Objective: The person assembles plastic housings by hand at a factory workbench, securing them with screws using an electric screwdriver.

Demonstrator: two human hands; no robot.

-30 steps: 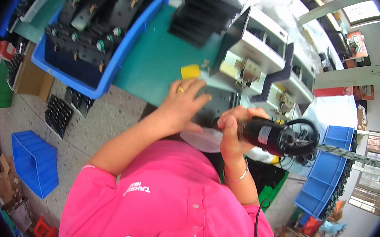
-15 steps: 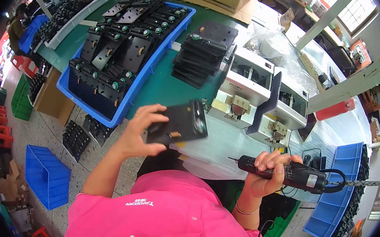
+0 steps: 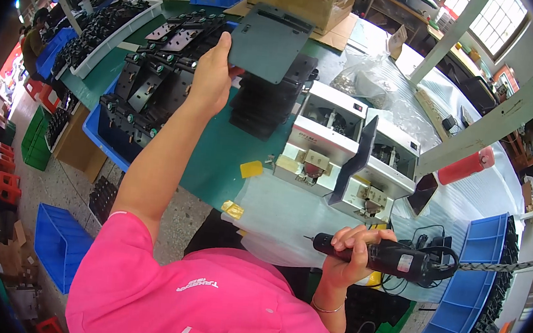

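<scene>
Left hand (image 3: 216, 75) grips a dark plate (image 3: 272, 42) by its left edge, right hand (image 3: 354, 255) a black screwdriver (image 3: 392, 258).

The plate (image 3: 269, 43) I hold up is dark grey, and my power screwdriver (image 3: 392, 257) is black with a pale label, on a cord (image 3: 506, 265) braided in black and grey. My shirt (image 3: 227, 304) is bright pink with white print. The worktop (image 3: 212, 161) is green, the stacked plates (image 3: 256, 106) black, the two machines (image 3: 326, 135) mostly white, the tray (image 3: 94, 129) blue, the cylinder (image 3: 466, 166) red, and the floor (image 3: 189, 212) speckled grey.
</scene>
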